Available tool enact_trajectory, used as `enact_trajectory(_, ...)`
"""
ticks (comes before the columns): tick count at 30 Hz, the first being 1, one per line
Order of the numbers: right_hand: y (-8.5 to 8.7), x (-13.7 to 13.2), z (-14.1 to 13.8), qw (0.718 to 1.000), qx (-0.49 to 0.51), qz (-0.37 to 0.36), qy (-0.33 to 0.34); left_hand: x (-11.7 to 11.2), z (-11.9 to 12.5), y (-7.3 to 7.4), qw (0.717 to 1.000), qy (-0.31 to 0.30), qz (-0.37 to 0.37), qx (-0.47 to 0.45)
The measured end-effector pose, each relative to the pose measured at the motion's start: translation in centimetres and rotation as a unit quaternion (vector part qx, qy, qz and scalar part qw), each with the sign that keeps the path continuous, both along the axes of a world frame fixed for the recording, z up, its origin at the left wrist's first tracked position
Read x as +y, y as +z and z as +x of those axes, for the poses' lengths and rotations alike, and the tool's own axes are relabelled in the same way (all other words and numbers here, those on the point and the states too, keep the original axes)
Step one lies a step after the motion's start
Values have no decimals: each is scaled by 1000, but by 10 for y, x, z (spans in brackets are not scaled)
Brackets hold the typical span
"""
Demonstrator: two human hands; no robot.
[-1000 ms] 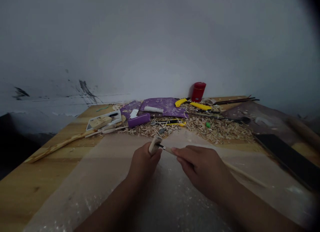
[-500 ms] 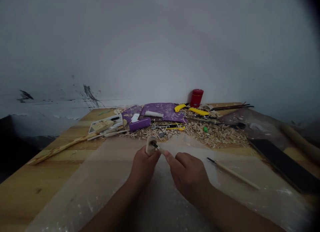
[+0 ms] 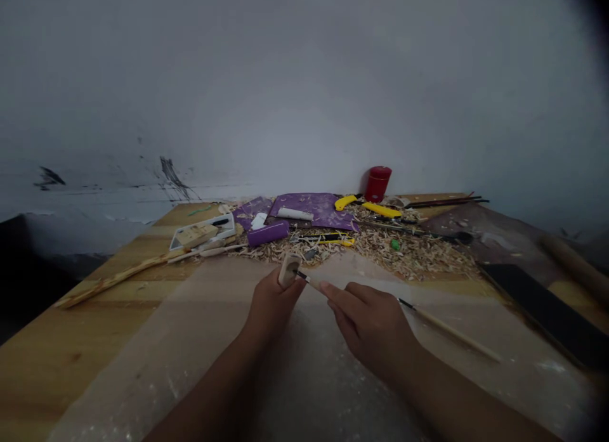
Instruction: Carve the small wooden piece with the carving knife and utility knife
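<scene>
My left hand is closed around a pale piece of wood, whose upper end stands out above the fingers and has a hollow in it. In my right hand is a carving tool with a light wooden handle and a dark metal tip. That tip touches or lies just at the hollow; its exact contact cannot be made out. A second, similar carving tool rests on the plastic sheet to the right of my right hand.
Wood shavings are heaped along the back, around yellow-handled knives, a purple cylinder and a purple sheet. A white tray and long stick lie left. Right are a dark board and red canister.
My right hand has drawn back slightly to the right, and the tool's tip has shifted from deep in the hollow to its lower right edge. The whole view has shifted a little.
</scene>
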State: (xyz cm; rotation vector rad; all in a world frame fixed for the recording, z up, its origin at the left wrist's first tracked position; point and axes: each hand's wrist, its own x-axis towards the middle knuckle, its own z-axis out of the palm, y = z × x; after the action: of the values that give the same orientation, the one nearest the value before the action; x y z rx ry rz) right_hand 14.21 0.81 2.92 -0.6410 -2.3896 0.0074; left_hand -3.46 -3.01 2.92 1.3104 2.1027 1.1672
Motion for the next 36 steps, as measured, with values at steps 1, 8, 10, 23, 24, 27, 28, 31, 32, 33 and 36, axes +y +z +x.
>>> enact_trajectory(1,1,0,0,1000,-7,-1,-5,0,0,0,1000,-1,1,26)
enact_trajectory(8,9,0,4,998,-41,-40,-33,-3,3,-1,981,-25,-61,185)
enact_trajectory(10,10,0,3,997,-33,-58,-33,-3,5,0,979,-24,-71,190)
enact_trajectory(23,-4,-11,-9,998,27,58,-27,-9,12,8,995,26,-15,96)
enact_trajectory(24,-5,-10,-9,997,27,71,-27,-9,12,8,996,27,-14,89)
enact_trajectory(27,-10,-9,-10,994,13,103,-36,-10,13,9,996,29,-11,79)
enact_trajectory(28,-12,-9,-11,993,8,113,-42,-10,13,9,996,29,-9,78)
enact_trajectory(31,-15,-8,-12,989,4,140,-55,-9,13,10,997,30,3,65)
enact_trajectory(32,-15,-7,-12,988,4,147,-55,-9,13,11,998,30,8,54)
enact_trajectory(33,-16,-7,-12,987,5,154,-55,-9,13,11,999,30,11,39)
enact_trajectory(36,-17,-5,-13,984,16,170,-46,-9,12,10,999,20,6,-34)
